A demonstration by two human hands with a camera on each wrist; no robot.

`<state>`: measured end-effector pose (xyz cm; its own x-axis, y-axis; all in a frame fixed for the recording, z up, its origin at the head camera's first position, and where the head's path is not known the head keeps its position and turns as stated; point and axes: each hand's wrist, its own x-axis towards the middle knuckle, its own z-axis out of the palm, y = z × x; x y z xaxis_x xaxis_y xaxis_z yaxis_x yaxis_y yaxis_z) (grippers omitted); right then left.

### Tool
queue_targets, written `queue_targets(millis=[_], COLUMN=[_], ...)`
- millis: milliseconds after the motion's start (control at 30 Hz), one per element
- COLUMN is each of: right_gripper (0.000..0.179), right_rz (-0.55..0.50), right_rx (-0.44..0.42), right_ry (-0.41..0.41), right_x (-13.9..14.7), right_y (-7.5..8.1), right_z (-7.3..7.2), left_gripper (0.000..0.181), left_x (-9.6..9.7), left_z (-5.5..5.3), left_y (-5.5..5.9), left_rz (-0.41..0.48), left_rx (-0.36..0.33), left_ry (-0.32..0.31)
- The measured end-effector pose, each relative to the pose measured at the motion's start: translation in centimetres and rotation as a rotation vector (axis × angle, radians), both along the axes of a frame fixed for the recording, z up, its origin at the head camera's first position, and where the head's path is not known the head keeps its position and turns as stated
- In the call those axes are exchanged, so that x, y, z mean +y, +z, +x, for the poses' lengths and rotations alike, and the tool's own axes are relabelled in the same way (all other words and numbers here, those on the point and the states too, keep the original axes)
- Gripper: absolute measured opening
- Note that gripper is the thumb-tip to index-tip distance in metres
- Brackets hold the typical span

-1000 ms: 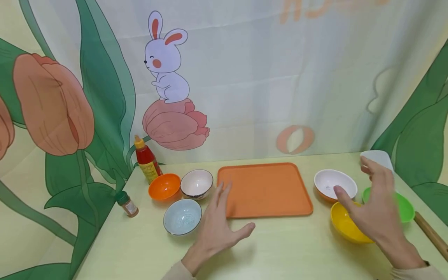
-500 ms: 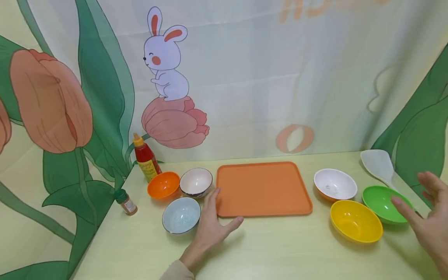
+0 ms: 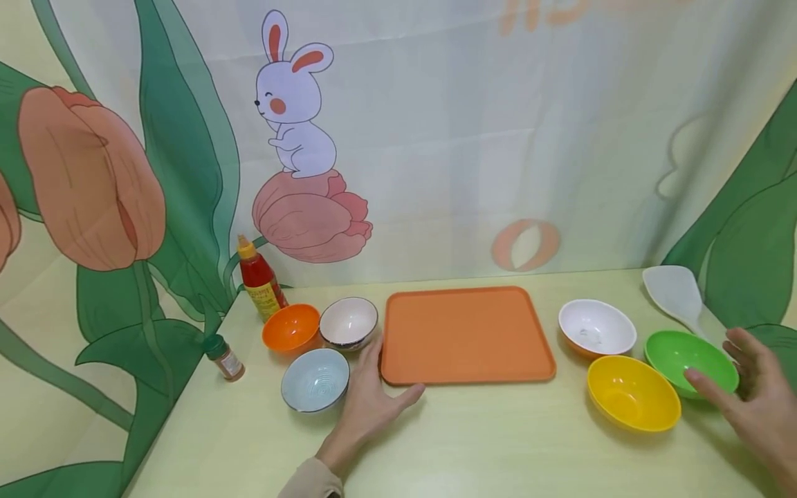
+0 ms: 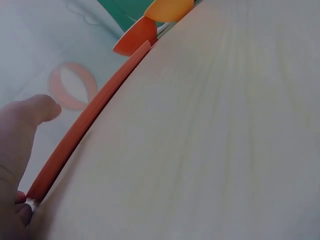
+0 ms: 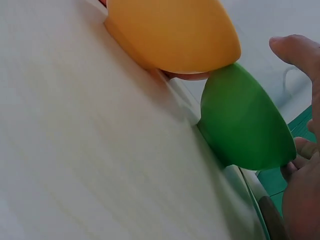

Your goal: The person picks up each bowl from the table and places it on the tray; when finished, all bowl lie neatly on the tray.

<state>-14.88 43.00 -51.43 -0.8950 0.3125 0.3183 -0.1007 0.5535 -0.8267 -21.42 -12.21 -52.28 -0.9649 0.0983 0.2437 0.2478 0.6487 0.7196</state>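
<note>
The right hand (image 3: 758, 407) is wide at the green bowl (image 3: 690, 360) beside the yellow bowl (image 3: 631, 395), the left hand (image 3: 366, 407) wide between blue bowl (image 3: 315, 382) and orange tray (image 3: 467, 335) — low, gentle contact should best avoid tipping.

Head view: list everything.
Sauce bottle: 1, red, back left
Jar: 1, green-capped, left
Orange bowl: 1, orange, near bottle
Cream bowl: 1, cream, near tray
Blue bowl: 1, blue, front left
Tray: 1, orange, centre
White bowl: 1, orange outside, right
Yellow bowl: 1, yellow, front right
Green bowl: 1, green, far right
Spatula: 1, white, back right
Table: 1, pale, underneath
Backdrop: 1, multicolour, behind
Left hand: 1, beige sleeve, by tray
Right hand: 1, by green bowl
</note>
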Motion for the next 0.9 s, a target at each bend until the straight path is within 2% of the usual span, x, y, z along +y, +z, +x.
queue_targets(millis=[200,333,500,767,900], right_gripper=[0.105,0.108,0.112,0.120,0.122], right_rz=[0.053,0.123,0.154,0.171,0.171], right_rx=[0.001,-0.028,-0.125,-0.303,-0.351], right_ry=[0.045,0.037,0.020,-0.005,0.000], right_x=[0.2,0.3,0.3,0.5,0.9], right_y=[-0.8,-0.8,-0.3,0.3,0.4], right_z=[0.2,0.2,-0.1,-0.6,-0.8], left_gripper=[0.107,0.104,0.100,0.103,0.102], left_x=[-0.2,-0.2,-0.2,-0.3,-0.2], left_z=[0.0,0.0,-0.2,-0.2,-0.3], left_y=[-0.4,-0.6,-0.8,-0.5,-0.4], left_rz=[-0.069,-0.079,-0.078,-0.089,-0.075], left_rx=[0.003,0.003,0.010,0.008,-0.003], left_ry=[0.063,0.083,0.076,0.065,0.058])
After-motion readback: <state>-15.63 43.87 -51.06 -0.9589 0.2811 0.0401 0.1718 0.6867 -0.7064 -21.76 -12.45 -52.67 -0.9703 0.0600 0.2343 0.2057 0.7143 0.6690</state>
